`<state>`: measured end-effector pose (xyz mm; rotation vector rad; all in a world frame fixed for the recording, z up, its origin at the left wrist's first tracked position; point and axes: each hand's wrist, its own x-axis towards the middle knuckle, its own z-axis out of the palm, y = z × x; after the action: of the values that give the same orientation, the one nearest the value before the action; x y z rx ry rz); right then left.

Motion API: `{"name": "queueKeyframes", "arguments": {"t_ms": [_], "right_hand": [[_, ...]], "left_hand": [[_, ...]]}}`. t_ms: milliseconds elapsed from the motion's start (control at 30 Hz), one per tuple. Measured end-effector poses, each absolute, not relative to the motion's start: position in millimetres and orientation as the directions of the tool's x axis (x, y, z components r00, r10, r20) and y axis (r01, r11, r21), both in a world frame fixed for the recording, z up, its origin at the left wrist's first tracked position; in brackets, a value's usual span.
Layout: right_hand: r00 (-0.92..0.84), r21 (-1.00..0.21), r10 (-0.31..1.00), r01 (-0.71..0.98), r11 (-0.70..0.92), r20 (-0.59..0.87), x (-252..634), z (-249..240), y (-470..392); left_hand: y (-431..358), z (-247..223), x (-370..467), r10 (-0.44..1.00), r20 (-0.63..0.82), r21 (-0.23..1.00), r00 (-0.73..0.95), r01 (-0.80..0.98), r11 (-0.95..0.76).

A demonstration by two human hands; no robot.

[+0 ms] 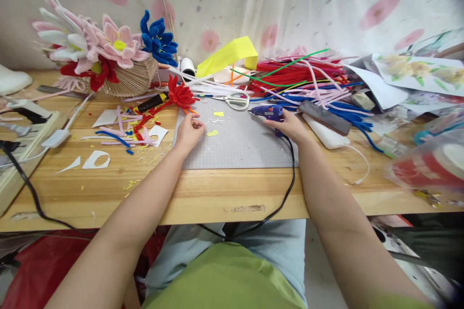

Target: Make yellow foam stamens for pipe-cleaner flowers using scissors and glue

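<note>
My right hand (290,126) grips a blue glue gun (267,112) above the right part of the grey cutting mat (235,149). Its nozzle points left, and a black cord (291,174) runs down from its handle. Over the mat's left edge, my left hand (189,133) is closed in a pinch; what its fingertips hold, if anything, is too small to make out. Just behind that hand is a red fuzzy flower (181,94). Thin white bits (216,121) and small yellow scraps (212,133) lie beside the left fingertips. White-handled scissors (237,101) rest at the mat's back.
Bundled pipe cleaners (297,75) and a yellow sheet (228,55) line the back. Fuzzy flowers (118,43) stand at left, near cut scraps (119,130) and a power strip (27,140). A phone (324,117) and a red-and-white cup (427,169) are at right.
</note>
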<state>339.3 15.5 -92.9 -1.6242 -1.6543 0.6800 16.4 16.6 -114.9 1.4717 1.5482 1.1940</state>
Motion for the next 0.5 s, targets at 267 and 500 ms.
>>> {"name": "queueKeyframes", "arguments": {"t_ms": [267,500], "right_hand": [[0.249,-0.856,0.937,0.51,0.088,0.245,305,-87,9],[-0.117,-0.919,0.993,0.388,0.07,0.026,253,-84,-1]], "left_hand": [[11,-111,21,0.986,0.136,0.914,-0.098,0.397,-0.086],[13,-113,22,0.985,0.141,0.915,-0.101,0.393,-0.091]]}}
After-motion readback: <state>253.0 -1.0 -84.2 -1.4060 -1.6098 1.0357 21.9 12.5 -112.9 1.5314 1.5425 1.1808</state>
